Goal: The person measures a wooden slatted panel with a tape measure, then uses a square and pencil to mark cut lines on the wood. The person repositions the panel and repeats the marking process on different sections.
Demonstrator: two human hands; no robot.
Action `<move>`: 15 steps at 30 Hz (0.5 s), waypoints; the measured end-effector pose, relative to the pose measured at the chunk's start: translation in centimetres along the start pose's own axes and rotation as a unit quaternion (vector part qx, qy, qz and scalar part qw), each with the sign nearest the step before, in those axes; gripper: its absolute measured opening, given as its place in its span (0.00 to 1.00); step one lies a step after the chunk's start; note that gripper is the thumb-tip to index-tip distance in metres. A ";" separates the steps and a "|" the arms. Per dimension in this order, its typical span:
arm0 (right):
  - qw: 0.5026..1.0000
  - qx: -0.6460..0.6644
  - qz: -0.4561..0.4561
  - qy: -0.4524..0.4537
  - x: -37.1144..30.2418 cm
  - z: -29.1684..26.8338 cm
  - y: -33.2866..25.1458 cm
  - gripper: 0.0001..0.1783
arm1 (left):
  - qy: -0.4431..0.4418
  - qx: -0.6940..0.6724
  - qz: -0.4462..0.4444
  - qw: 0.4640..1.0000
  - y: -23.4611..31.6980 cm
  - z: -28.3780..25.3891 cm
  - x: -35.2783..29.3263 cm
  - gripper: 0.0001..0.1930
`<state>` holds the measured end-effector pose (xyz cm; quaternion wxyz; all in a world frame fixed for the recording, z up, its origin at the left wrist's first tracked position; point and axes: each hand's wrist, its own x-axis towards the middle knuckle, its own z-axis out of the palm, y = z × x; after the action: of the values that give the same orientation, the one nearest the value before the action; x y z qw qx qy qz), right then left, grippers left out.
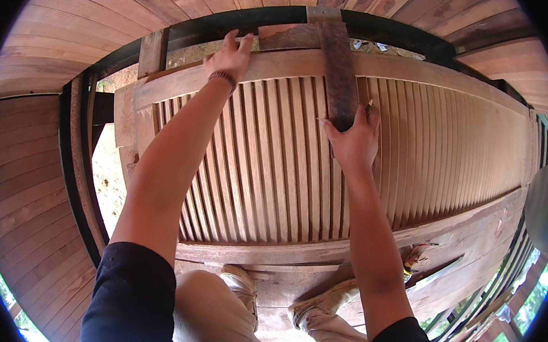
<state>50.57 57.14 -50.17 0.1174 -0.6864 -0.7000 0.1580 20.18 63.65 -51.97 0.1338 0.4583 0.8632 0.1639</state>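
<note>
A slatted wooden shutter panel (274,165) lies before me, framed by plain rails. My left hand (229,61) rests at its far rail (281,65), fingers apart and reaching over the edge, with nothing in it. A dark, rough wooden board (339,67) crosses the far rail and juts onto the slats. My right hand (356,145) grips the board's near end, thumb on the left side and fingers on the right. A small thin pointed thing (370,106), perhaps a pencil, shows by these fingers. Beyond the rail, near my left hand, lies a short brown wood piece (288,37).
Plank walls (38,173) rise at the left and far side, with dark beams (75,151) along them. Gaps beside the panel show ground below. My shoes (325,300) stand on boards at the near side; a small red and yellow tool (411,260) lies by the right forearm.
</note>
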 end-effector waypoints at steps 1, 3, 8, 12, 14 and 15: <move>1.000 -0.002 -0.006 0.008 -0.1 0.4 -0.3 0.50 | 0.002 -0.028 -0.022 0.999 0.9 0.2 0.7 0.30; 1.000 -0.008 -0.007 0.007 -0.5 0.8 -0.1 0.49 | -0.015 -0.041 -0.035 0.998 2.4 0.7 0.0 0.32; 1.000 -0.003 -0.008 -0.011 -0.8 0.4 0.0 0.50 | -0.004 0.036 0.058 0.998 2.7 1.0 -0.4 0.29; 0.999 0.004 -0.033 0.010 -1.3 0.6 0.4 0.50 | 0.000 0.011 0.057 0.998 2.2 1.5 -0.1 0.27; 1.000 0.011 -0.026 0.006 -1.3 0.6 0.4 0.51 | -0.002 0.011 0.060 0.998 2.1 1.5 0.0 0.26; 1.000 0.014 -0.023 0.001 -1.3 0.5 0.3 0.51 | -0.003 0.011 0.057 0.998 2.1 1.6 0.0 0.25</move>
<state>50.75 55.77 -50.68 0.1309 -0.6689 -0.7130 0.1644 22.40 64.98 -52.51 0.1220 0.5084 0.8373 0.1599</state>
